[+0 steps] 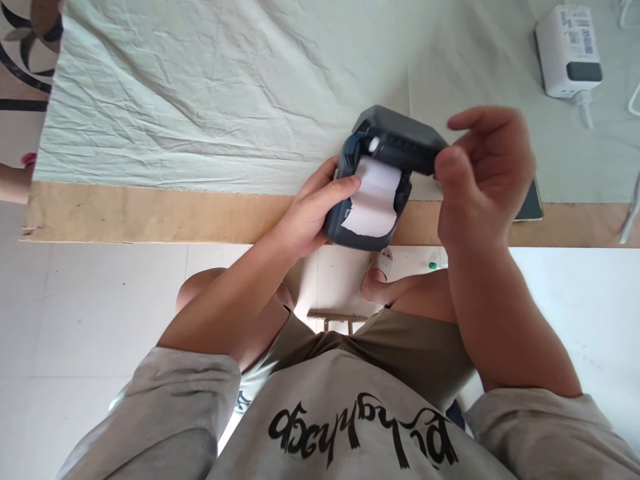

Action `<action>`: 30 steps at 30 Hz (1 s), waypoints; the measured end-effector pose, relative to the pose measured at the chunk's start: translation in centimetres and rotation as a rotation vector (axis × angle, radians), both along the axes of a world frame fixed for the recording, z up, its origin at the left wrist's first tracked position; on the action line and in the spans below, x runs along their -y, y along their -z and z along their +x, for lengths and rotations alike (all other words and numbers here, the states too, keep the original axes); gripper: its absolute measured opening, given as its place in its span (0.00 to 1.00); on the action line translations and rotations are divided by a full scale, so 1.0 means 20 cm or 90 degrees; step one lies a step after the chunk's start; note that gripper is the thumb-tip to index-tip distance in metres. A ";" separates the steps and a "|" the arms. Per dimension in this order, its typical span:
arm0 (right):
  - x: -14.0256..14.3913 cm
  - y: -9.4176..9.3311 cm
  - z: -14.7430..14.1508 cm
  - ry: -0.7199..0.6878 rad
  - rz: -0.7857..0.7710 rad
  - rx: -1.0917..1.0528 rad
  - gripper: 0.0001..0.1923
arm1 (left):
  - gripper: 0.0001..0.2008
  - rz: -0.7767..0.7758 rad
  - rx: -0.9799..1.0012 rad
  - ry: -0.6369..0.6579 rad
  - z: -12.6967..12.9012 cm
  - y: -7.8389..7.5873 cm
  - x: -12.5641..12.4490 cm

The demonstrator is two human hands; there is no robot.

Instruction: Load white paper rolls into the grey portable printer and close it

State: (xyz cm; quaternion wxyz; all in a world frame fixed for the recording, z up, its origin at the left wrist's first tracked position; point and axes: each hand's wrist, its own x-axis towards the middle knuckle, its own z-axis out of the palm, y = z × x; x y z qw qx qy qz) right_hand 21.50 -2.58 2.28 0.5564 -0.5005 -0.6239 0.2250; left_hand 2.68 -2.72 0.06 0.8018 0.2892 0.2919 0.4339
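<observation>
A small dark grey portable printer (346,230) is tilted over the table's front edge with its lid (400,127) raised. White paper (376,200) lies across the opening, its near end torn unevenly. My left hand (323,207) grips the printer's left side, the thumb reaching over the rim onto the paper. At the lid's right corner is my right hand (485,173), thumb against the lid and some fingers curled behind it; the index finger stands a little apart. Part of that grip is hidden by the hand itself.
Pale green cloth (225,100) covers the table, leaving a bare wooden front edge (150,217). A white charger (570,53) with a plugged-in cable stands at the back right. A dark flat object (531,203) lies partly behind my right wrist. Another person's arm (14,183) shows at far left.
</observation>
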 end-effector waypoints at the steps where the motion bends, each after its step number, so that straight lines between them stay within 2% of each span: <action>1: -0.01 -0.01 -0.01 0.026 0.023 -0.019 0.19 | 0.10 0.008 -0.011 0.000 0.00 0.00 0.00; 5: -0.02 -0.03 -0.03 0.050 0.055 -0.124 0.18 | 0.12 0.040 -0.022 0.017 0.00 0.00 0.01; 8: 0.00 -0.01 -0.03 0.071 0.080 -0.091 0.17 | 0.14 0.051 -0.034 0.025 -0.01 0.01 0.01; 12: 0.03 -0.02 -0.03 0.064 0.033 0.286 0.06 | 0.16 0.067 -0.050 0.024 0.00 0.01 0.01; 14: 0.05 -0.05 -0.05 0.038 -0.010 0.441 0.05 | 0.16 0.078 -0.056 0.018 0.00 0.01 0.01; 19: 0.07 -0.13 -0.06 -0.022 -0.187 0.597 0.10 | 0.14 0.100 -0.058 0.015 0.00 0.01 0.01; 22: 0.06 -0.15 -0.05 -0.047 -0.242 0.605 0.11 | 0.14 0.107 -0.057 0.033 0.00 0.02 0.01; 26: 0.06 -0.16 -0.03 -0.083 -0.263 0.548 0.14 | 0.15 0.117 -0.041 0.069 -0.01 0.03 0.00; 28: 0.08 -0.17 -0.01 -0.091 -0.257 0.492 0.17 | 0.14 0.110 -0.038 0.076 -0.01 0.02 0.00; 30: 0.11 -0.18 0.03 -0.114 -0.267 0.376 0.19 | 0.14 0.096 -0.039 0.082 -0.01 0.02 0.00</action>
